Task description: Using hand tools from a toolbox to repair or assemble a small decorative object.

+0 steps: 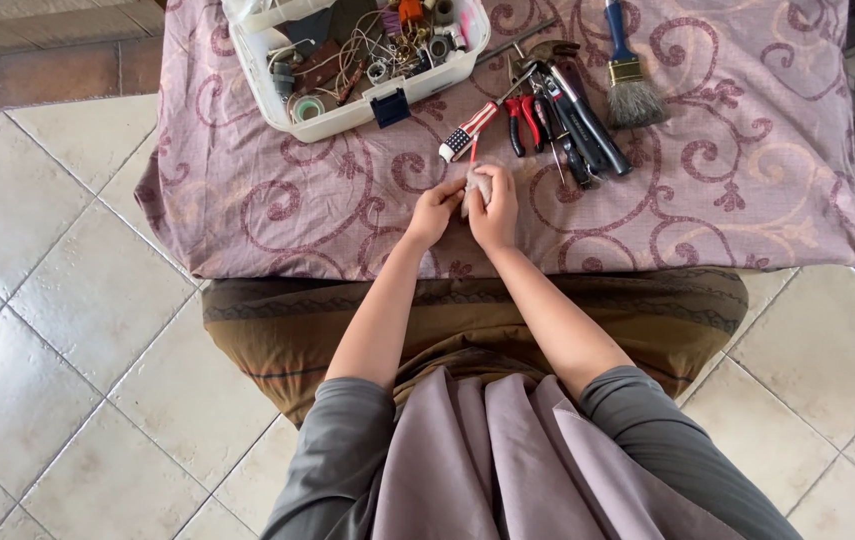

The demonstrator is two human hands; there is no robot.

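Cloth wad (476, 186) in right hand (495, 212)

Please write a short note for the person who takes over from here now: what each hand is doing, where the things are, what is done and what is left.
Left hand: fingers pinched together at the edge of a small pale cloth wad, over the patterned tablecloth.
Right hand: closed around the same wad, holding it up.
What else the hands grip inside the wad is hidden.
Just beyond the hands: a striped-handle screwdriver, red-handled pliers, dark-handled tools and a paintbrush.
White plastic box of small parts stands open at the far edge.
Done: tools laid out. Left: cannot tell from this view how far the hand work has gone.
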